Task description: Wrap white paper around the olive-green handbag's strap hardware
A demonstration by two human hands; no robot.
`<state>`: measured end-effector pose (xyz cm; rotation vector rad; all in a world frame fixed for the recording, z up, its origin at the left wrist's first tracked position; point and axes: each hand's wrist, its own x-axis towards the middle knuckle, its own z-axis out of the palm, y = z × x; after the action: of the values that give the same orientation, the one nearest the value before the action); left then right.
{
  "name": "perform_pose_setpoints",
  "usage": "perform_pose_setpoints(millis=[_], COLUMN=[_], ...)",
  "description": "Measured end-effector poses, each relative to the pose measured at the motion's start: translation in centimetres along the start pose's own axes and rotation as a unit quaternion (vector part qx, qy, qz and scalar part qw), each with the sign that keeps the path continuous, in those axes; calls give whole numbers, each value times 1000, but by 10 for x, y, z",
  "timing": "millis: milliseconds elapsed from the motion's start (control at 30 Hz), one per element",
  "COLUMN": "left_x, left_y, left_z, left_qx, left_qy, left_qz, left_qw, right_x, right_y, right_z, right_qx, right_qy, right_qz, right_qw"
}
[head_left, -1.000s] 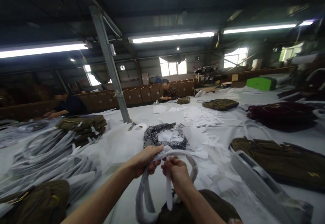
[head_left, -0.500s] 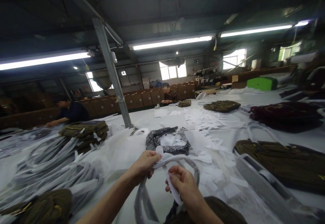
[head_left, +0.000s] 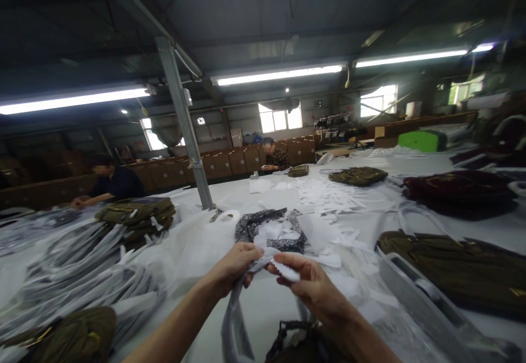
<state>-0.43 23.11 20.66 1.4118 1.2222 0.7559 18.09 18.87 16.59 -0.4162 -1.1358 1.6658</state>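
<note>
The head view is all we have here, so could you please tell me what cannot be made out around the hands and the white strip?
- White strip: its lower end runs off the bottom edge; the left hand and right hand cover its middle.
- Dark item under the right wrist: cut off by the bottom edge, too dim to identify.
- Olive stack at lower left: cropped by the edge.
- White scraps farther up the table: too small and blurred to tell apart.

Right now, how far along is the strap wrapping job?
Done: scattered white scraps cover the table. In hand: left hand and right hand pinch white paper on a bag's strap. Left: piled olive bags and wrapped straps lie alongside; which are finished, I can't tell.
</note>
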Motion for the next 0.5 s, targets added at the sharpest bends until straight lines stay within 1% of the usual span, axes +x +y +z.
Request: perform_pose_setpoints(millis=[67, 200, 267, 333, 400, 500], left_x=[-2, -6, -6, -3, 1, 6], left_y=[-1, 1, 4, 9, 13, 16], left_z=[1, 8, 12, 15, 17, 19], left_qx=[0, 23, 36, 28, -6, -50], left_qy=[1, -9, -9, 19, 68, 126], left_qz=[-5, -1, 18, 59, 103, 138], left_qw=[1000, 1000, 999, 998, 992, 981], right_x=[-1, 11, 19, 28, 35, 43], right_y=[1, -2, -6, -10, -12, -11], right_z=[0, 2, 5, 9, 13, 15], right_qx=[-18, -138, -133, -77, -47, -79], right_qy=[6, 89, 114, 129, 140, 147], right_qz=[-12, -49, -49, -47, -36, -20], right_qw=[1000, 985, 983, 988, 988, 986])
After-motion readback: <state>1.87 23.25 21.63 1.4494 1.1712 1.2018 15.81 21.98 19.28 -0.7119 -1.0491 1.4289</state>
